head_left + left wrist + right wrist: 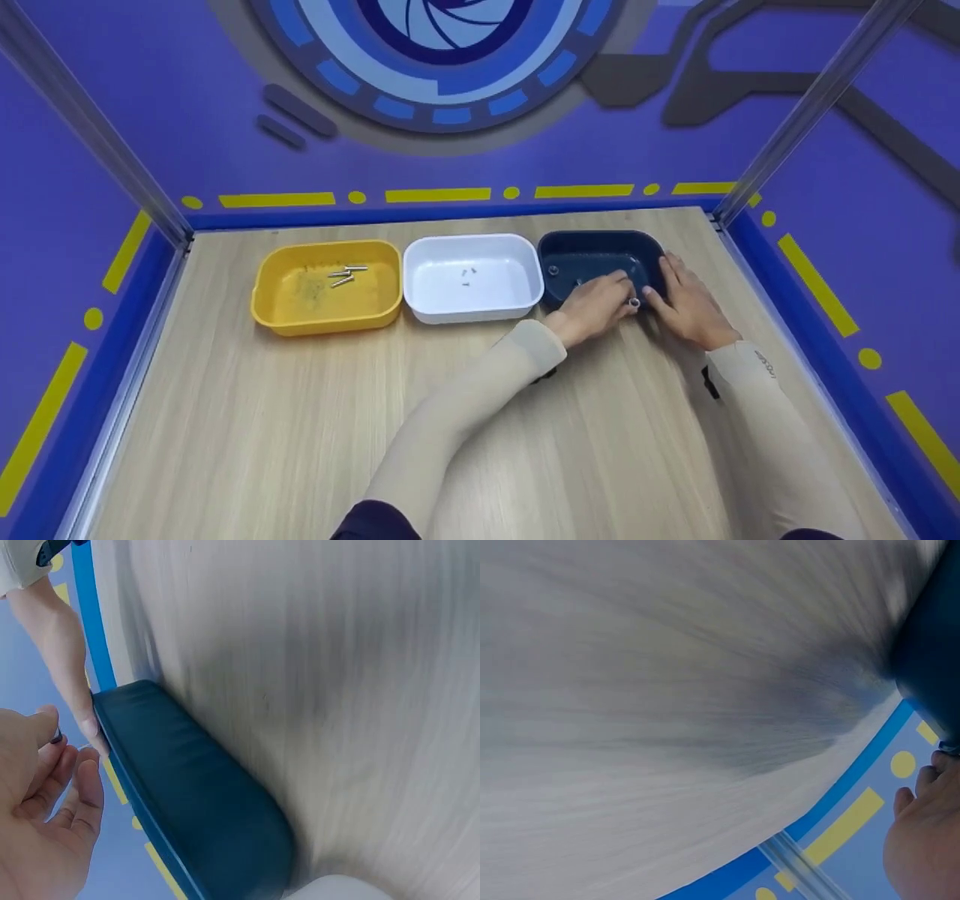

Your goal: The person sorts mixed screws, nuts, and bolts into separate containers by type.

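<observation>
Over the near right part of the dark blue bin point(600, 241), my left hand point(596, 307) pinches a small round metal nut point(634, 302) between thumb and fingertips. In the left wrist view the left hand point(52, 817) has only a dark edge of the nut point(57, 736) showing at the thumb. My right hand point(691, 307) rests along the bin's right rim with its fingers extended and its thumb at the near corner. Another nut point(553, 270) lies inside the bin on the left. The left hand hides part of the bin's floor.
A white bin point(472, 311) beside the dark one contains several tiny screws point(466, 283). Farther left, a yellow bin point(326, 326) holds several metal pins point(342, 282). All three stand in a row on the wooden table point(300, 435), near the purple back wall point(450, 172).
</observation>
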{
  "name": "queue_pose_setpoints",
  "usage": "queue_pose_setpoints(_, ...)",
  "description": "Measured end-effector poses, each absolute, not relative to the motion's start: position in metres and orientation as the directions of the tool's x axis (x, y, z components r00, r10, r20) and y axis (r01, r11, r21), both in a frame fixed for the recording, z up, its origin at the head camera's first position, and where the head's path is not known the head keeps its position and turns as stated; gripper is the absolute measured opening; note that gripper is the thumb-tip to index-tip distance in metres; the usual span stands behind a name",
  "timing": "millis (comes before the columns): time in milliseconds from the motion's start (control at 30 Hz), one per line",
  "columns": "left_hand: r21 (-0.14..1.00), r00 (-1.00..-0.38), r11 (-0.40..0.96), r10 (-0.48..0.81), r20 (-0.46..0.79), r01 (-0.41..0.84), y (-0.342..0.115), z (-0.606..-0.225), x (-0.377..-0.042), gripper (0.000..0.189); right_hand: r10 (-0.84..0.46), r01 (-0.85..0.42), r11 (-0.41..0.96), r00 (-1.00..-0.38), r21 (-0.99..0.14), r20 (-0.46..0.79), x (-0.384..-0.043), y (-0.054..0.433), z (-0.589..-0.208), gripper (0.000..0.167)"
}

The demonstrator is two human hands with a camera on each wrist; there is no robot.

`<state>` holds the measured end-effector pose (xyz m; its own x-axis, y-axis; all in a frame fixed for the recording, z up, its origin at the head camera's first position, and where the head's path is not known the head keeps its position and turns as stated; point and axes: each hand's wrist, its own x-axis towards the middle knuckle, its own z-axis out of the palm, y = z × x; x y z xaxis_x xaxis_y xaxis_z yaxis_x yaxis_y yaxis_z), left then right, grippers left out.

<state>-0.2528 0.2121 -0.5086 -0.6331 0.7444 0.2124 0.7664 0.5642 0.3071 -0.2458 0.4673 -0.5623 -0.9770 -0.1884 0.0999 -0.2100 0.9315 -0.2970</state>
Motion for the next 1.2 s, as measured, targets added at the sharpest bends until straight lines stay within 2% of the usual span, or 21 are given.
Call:
queue_pose_setpoints(567,0.293,-0.668,0.605,0.711,0.218,0.74,0.215,-0.496,-0.276,0.03,-0.182,-0.201,0.934,-0.979,-0.294,0.09,-0.245,0.467,-0.566,0.083)
queue_pose_setpoints(900,0.324,-0.718,0.644,0.657,0.228,0.693,0.209,-0.487,-0.297,0.03,-0.171,-0.186,0.932,-0.982,-0.31,0.073,-0.246,0.467,-0.566,0.084)
queue_pose_setpoints(1200,0.323,-0.788,0.719,0.579,0.212,0.615,0.198,-0.492,-0.31,0.027,-0.151,-0.16,0.937,-0.987,-0.31,0.055,-0.248,0.47,-0.565,0.086)
